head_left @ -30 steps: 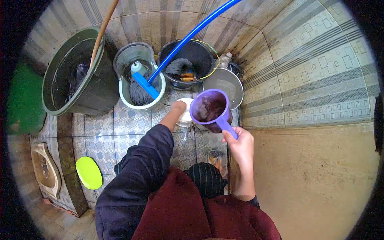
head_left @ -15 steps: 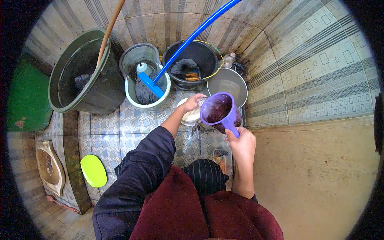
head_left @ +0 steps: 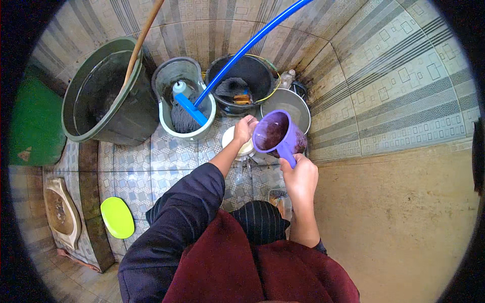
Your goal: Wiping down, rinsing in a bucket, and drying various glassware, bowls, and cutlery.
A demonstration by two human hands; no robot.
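Observation:
My right hand (head_left: pixel 300 177) is closed round the handle of a purple water dipper (head_left: pixel 294 130). The dipper is tilted, its mouth facing left toward my left hand (head_left: pixel 244 131). My left hand's fingers are curled beside the dipper's rim, over a round white container (head_left: pixel 229 137) low to the floor. What those fingers grip, if anything, is too small and blurred to name. Wet streaks glisten on the tiles just below the white container. Part of a clear box (head_left: pixel 287 202) shows beside my right wrist.
Along the back stand a large dark green tub (head_left: pixel 126 113), a mop bucket (head_left: pixel 194 132) with a blue-handled mop (head_left: pixel 191 107), a black bucket (head_left: pixel 262 76) and a grey pail (head_left: pixel 299 108). A lime-green oval lid (head_left: pixel 117 217) lies at left, near a squat toilet (head_left: pixel 63 206). A tan wall (head_left: pixel 389 217) borders the right.
The dipper has tipped further to the left, and my right hand has shifted slightly up and left with it. My left hand stays at the white container, raised a little.

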